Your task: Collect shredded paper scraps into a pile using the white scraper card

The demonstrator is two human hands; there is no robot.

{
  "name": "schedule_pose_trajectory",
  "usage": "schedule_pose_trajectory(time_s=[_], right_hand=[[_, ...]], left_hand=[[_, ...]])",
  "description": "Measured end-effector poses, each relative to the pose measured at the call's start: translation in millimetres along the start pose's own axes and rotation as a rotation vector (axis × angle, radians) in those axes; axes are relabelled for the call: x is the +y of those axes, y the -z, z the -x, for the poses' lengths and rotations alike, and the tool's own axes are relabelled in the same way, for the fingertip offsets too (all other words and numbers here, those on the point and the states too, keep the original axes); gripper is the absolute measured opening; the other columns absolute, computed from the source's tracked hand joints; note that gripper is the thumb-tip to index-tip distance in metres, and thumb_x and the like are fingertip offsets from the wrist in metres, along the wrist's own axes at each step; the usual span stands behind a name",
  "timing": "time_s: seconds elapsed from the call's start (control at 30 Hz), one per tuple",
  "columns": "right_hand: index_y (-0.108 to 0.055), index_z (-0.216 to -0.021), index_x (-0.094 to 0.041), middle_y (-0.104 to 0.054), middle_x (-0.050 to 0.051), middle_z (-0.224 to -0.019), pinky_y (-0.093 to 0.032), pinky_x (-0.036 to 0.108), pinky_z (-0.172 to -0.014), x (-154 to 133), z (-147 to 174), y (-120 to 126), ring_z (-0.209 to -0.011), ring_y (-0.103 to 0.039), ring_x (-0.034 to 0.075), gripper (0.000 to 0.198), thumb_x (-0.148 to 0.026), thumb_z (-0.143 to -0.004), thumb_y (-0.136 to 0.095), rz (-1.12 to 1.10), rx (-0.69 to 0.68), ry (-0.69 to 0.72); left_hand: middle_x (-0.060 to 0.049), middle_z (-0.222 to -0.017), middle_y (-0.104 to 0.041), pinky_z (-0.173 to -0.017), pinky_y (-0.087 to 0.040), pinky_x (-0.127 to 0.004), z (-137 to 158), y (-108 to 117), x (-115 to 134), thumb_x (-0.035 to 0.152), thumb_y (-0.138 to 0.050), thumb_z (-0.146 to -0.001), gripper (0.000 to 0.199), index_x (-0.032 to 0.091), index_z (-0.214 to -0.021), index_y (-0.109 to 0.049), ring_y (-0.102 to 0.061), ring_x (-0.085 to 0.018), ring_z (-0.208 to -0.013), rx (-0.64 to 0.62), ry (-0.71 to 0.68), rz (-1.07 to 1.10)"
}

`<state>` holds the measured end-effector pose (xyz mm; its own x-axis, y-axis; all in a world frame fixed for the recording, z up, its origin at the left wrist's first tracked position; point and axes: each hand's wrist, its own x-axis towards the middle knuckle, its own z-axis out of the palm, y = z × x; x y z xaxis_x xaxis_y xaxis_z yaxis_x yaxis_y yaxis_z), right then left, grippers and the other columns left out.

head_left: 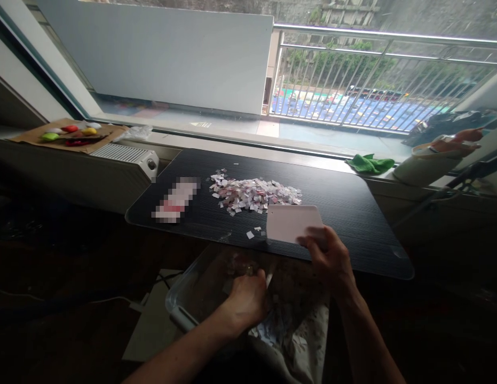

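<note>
My right hand [330, 256] grips the lower right corner of a flat white rectangular sheet [290, 221], perhaps a stiff card or plastic scraper. Its left edge reaches the loose bits at the front of a pile of small paper-like squares [254, 193] on a black table [332, 186]. A few stray squares [250, 234] lie near the sheet. My left hand [247, 300] is closed over a clear plastic bin [180, 309] below the table edge. A thin pale thing shows by its thumb, but what the fingers hold is hidden. More small pieces [274, 325] lie in the bin.
A blurred-out white and red item [176, 201] lies on the table's left. Behind stand a radiator [126, 156] and a sill with a green cloth [370, 164] and a white container [426, 162]. Colourful small objects rest on brown paper [40, 130].
</note>
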<state>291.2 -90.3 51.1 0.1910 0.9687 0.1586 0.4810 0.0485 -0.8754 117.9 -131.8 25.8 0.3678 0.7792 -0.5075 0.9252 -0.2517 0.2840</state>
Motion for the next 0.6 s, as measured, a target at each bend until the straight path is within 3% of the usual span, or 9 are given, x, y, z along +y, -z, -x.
schedule_pose_trajectory(time_s=[0.1,0.27,0.43,0.6], right_hand=[[-0.053,-0.095,-0.019,-0.069,0.006,-0.079,-0.051,0.035,-0.071,2,2,3,-0.075,-0.067,0.021,0.024,-0.034,-0.076,-0.053,0.005,0.078,-0.030],[-0.055,-0.088,-0.019,-0.068,0.004,-0.077,-0.051,0.033,-0.069,9,6,4,-0.072,-0.066,0.020,0.021,-0.033,-0.072,-0.056,-0.059,0.009,-0.074],[-0.054,-0.091,-0.019,-0.066,0.004,-0.080,-0.051,0.035,-0.069,15,8,4,-0.072,-0.064,0.020,0.024,-0.034,-0.072,-0.057,-0.034,0.065,-0.113],[-0.055,-0.088,-0.019,-0.065,0.003,-0.079,-0.051,0.031,-0.067,7,13,0,-0.071,-0.063,0.017,0.019,-0.029,-0.073,-0.056,-0.083,-0.081,-0.070]], left_hand=[[-0.014,-0.088,-0.067,-0.073,-0.049,-0.035,0,1,1,0.021,-0.047,-0.069,0.040,0.010,-0.107,-0.046,-0.063,-0.028,-0.087,0.001,-0.005,-0.006],[-0.016,-0.093,-0.066,-0.074,-0.049,-0.038,0,3,3,0.018,-0.046,-0.068,0.046,0.008,-0.113,-0.043,-0.062,-0.030,-0.089,-0.013,-0.001,-0.017],[-0.016,-0.092,-0.066,-0.076,-0.049,-0.039,0,6,3,0.018,-0.046,-0.068,0.047,0.007,-0.113,-0.042,-0.062,-0.030,-0.090,-0.037,-0.011,-0.013],[-0.016,-0.097,-0.065,-0.076,-0.048,-0.038,0,5,4,0.019,-0.046,-0.070,0.049,0.008,-0.117,-0.040,-0.061,-0.029,-0.092,-0.048,-0.001,-0.011]])
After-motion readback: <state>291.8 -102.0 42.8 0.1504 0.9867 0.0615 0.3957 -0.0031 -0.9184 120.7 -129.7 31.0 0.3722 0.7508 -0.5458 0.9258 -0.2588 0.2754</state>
